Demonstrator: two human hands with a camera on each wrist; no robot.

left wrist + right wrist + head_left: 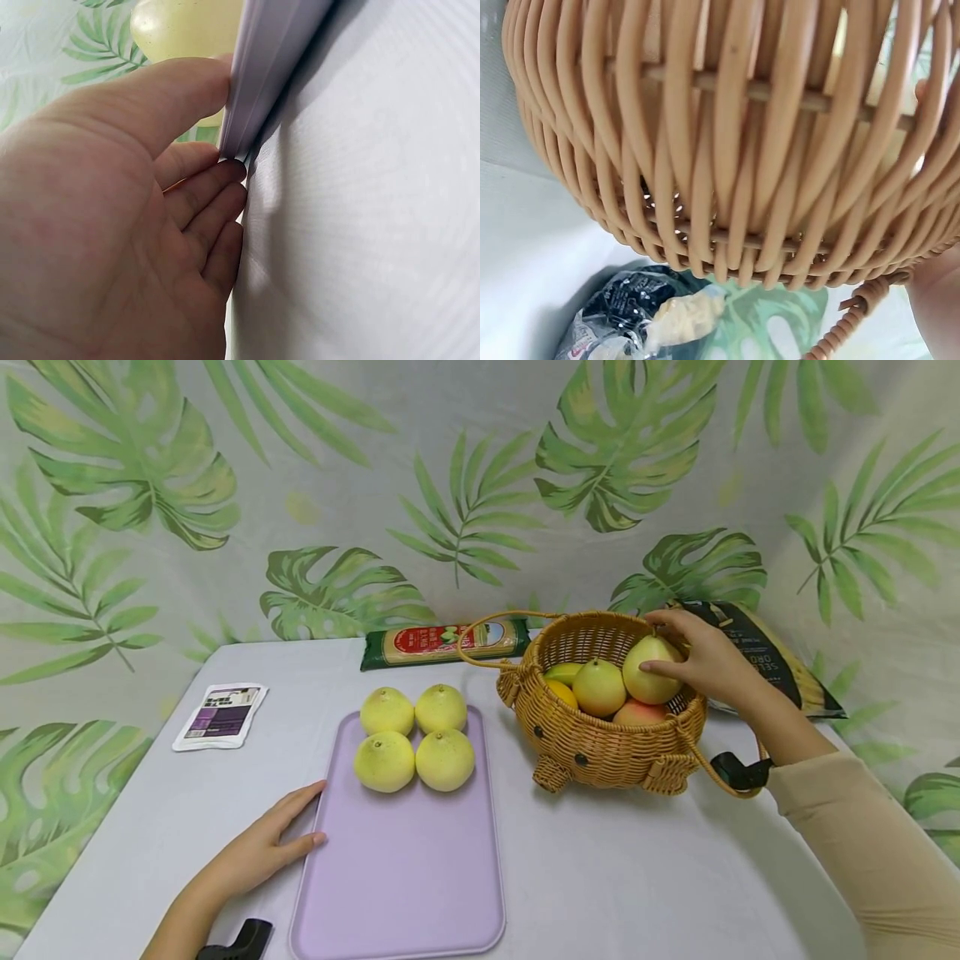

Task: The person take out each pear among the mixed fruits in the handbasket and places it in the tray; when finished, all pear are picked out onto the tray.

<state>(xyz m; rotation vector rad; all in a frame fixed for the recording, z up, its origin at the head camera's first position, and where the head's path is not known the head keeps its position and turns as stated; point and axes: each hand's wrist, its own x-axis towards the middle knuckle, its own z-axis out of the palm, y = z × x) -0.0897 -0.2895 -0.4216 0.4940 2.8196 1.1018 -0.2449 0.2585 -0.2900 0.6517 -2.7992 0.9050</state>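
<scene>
My right hand point(708, 656) reaches over the wicker basket point(600, 747) and grips a yellow-green pear point(651, 675) at its top; the fingers wrap over the far side. Another yellow-green fruit point(599, 687), a reddish peach-like fruit point(640, 713) and yellow fruits lie in the basket. In the right wrist view, basket wicker point(727, 150) hides most of that hand. My left hand point(258, 847) touches the lilac tray's point(405, 877) left edge, its thumb at the rim and the fingers point(202, 191) extended beside it. Several round yellow fruits point(445, 760) sit grouped on the tray's far half.
A green-and-red noodle pack point(446, 642) lies behind the tray and basket. Behind the basket on the right is a black packet point(757, 652). A white-and-purple packet point(222, 717) lies at the left. The basket's handle point(465, 647) loops out to the sides.
</scene>
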